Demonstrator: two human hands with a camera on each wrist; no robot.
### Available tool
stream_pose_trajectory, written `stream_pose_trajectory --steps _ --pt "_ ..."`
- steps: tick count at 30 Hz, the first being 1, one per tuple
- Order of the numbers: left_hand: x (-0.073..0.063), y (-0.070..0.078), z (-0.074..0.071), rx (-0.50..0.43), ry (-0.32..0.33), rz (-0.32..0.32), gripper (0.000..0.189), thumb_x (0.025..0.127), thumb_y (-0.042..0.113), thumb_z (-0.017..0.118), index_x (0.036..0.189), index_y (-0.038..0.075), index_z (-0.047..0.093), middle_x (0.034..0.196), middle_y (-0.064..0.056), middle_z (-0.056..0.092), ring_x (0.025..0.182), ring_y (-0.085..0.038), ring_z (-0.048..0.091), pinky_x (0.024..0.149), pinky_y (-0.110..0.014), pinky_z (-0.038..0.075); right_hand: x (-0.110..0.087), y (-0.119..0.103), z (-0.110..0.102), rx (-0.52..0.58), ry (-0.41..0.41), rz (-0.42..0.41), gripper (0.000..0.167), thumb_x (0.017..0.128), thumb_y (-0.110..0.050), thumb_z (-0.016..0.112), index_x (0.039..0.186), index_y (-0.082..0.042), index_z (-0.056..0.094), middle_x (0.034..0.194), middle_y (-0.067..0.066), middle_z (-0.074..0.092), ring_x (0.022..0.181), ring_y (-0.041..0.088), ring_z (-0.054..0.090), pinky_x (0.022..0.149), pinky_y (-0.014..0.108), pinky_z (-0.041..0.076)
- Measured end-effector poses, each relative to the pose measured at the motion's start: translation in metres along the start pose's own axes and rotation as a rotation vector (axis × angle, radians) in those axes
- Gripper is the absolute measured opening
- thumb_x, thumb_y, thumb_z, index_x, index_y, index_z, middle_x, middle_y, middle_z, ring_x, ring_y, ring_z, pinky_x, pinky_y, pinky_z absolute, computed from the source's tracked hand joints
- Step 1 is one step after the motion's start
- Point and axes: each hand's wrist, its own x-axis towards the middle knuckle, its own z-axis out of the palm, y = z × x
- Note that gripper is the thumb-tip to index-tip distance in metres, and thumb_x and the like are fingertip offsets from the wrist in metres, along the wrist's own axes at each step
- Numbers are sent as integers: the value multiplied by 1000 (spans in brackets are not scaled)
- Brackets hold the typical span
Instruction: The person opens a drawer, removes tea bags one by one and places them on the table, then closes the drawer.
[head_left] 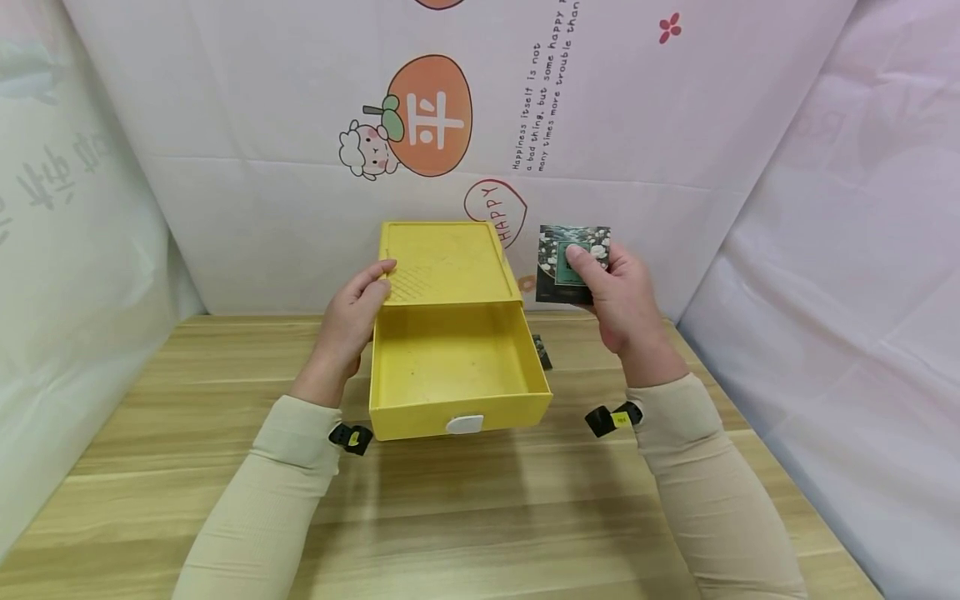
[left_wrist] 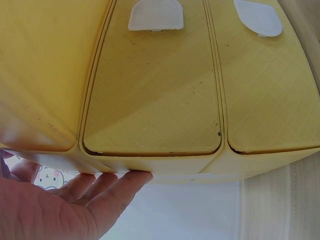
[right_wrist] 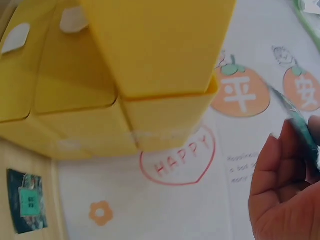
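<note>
A yellow drawer cabinet (head_left: 450,258) stands upright on the table, its top drawer (head_left: 457,367) pulled out and the drawer floor bare. Two lower drawers (left_wrist: 155,95) with white pull tabs are closed. My left hand (head_left: 352,312) rests against the cabinet's left side, fingertips at its top edge; the left wrist view shows the fingers stretched along that side. Up to the right of the cabinet, my right hand (head_left: 626,292) pinches a thin square sachet (head_left: 553,258), dark with white flowers and a green label, thumb on its front. The right wrist view shows this sachet nearly edge-on.
Another dark floral sachet (right_wrist: 30,202) with a green label lies on the wooden table (head_left: 187,467), right of the cabinet and partly hidden by the drawer in the head view. A printed white cloth (head_left: 285,92) hangs right behind the cabinet, with white cloth sides left and right.
</note>
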Motion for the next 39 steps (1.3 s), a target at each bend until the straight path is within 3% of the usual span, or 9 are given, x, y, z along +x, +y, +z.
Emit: stream_pose_trajectory --steps 3,7,12,20,30,39 --pt "0 0 0 -4 1 -4 50 106 36 47 155 24 52 165 4 41 149 -20 38 118 -50 38 3 5 -4 -30 32 46 32 101 -36 70 121 -12 63 102 3 68 82 11 68 66 22 59" --pt "0 1 1 -8 3 -8 50 106 36 47 155 24 52 165 4 40 149 -21 39 117 -51 40 7 14 -9 -38 68 92 36 99 -40 71 120 -11 62 95 3 68 64 8 61 55 20 55" --pt "0 1 0 -4 3 -9 50 106 36 46 155 25 53 165 5 40 148 -21 39 116 -50 40 12 25 -16 -47 94 105 36 99 -41 72 117 -13 60 93 3 63 52 5 50 49 18 49" --pt "0 1 1 10 6 -5 50 106 36 46 155 24 52 164 4 41 151 -20 35 119 -49 37 20 43 -27 -69 102 174 31 102 -35 69 118 -15 52 104 6 53 61 6 49 58 19 50" --pt "0 2 1 10 6 -17 50 106 36 46 155 25 53 165 4 41 149 -21 38 116 -50 40 25 65 -39 -109 87 244 15 109 -27 56 113 -15 49 97 2 48 76 6 52 71 20 53" --pt "0 2 1 4 4 -17 50 106 36 46 155 25 52 165 4 40 146 -21 40 114 -49 40 29 79 -44 -135 87 313 20 112 -20 46 127 -7 47 105 3 48 83 7 56 76 20 55"
